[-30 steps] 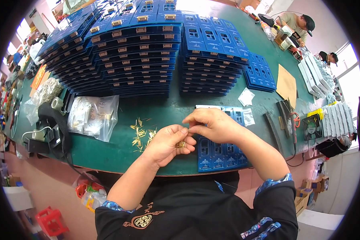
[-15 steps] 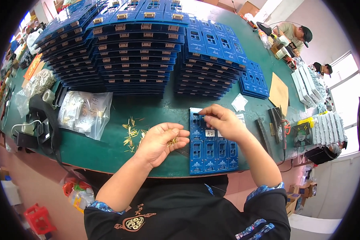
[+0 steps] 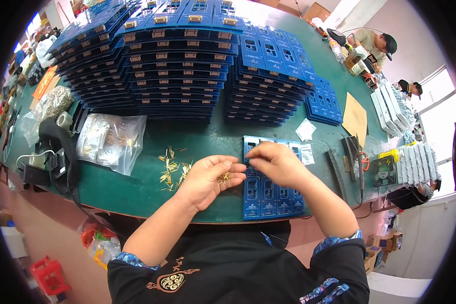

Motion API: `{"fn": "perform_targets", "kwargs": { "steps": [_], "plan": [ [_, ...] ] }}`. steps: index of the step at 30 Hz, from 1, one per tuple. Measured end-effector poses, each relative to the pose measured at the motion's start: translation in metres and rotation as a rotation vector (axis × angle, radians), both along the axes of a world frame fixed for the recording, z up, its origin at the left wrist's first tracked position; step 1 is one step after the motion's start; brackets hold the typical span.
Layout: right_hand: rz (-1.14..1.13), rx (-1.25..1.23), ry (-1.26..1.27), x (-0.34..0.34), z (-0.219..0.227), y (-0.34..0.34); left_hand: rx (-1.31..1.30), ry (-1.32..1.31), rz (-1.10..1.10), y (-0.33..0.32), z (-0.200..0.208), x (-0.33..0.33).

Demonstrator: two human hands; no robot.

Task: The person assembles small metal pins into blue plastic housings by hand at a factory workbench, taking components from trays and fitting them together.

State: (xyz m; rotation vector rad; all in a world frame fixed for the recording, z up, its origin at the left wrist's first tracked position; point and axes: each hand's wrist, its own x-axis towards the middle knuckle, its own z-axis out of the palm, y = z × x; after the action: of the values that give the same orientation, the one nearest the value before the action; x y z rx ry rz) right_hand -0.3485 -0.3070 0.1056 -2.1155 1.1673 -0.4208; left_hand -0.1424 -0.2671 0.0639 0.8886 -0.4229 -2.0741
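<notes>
My left hand (image 3: 206,180) lies palm up on the green table (image 3: 137,187), cupping a small bunch of thin gold pins (image 3: 223,177). My right hand (image 3: 274,163) hovers over a blue tray (image 3: 268,195) of small compartments, its fingertips pinched together close to the left hand's fingers; whether a pin sits between them is too small to tell. More loose gold pins (image 3: 171,168) lie scattered on the table just left of my left hand.
Tall stacks of blue trays (image 3: 177,61) fill the back of the table. Clear plastic bags (image 3: 111,139) lie at the left beside black cables and a device (image 3: 50,162). Tools and white parts (image 3: 410,162) sit at the right. Two other people (image 3: 375,43) work at the far right.
My right hand has drawn back from the tray's upper part toward the pins in my left palm. The left hand has stayed cupped with the pins.
</notes>
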Motion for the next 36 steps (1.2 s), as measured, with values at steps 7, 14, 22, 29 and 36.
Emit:
{"fn": "perform_targets", "kwargs": {
  "steps": [7, 14, 22, 29, 36],
  "plan": [
    [-0.394, 0.330, -0.075, -0.011, -0.014, -0.021, 0.000, -0.014, 0.011, 0.002, 0.000, 0.003],
    [-0.162, -0.096, 0.024, -0.009, -0.023, -0.022, -0.031, -0.032, 0.002, 0.003, -0.005, 0.004],
    [-0.171, -0.128, 0.084, -0.005, -0.021, -0.020, 0.021, -0.014, 0.018, 0.002, 0.001, 0.004],
    [-0.181, -0.133, 0.081, -0.003, -0.022, -0.018, 0.007, -0.043, -0.011, 0.003, 0.001, 0.004],
    [-0.171, -0.215, 0.078, -0.005, -0.030, -0.016, 0.007, -0.038, -0.039, 0.002, -0.001, 0.005]
  ]
}}
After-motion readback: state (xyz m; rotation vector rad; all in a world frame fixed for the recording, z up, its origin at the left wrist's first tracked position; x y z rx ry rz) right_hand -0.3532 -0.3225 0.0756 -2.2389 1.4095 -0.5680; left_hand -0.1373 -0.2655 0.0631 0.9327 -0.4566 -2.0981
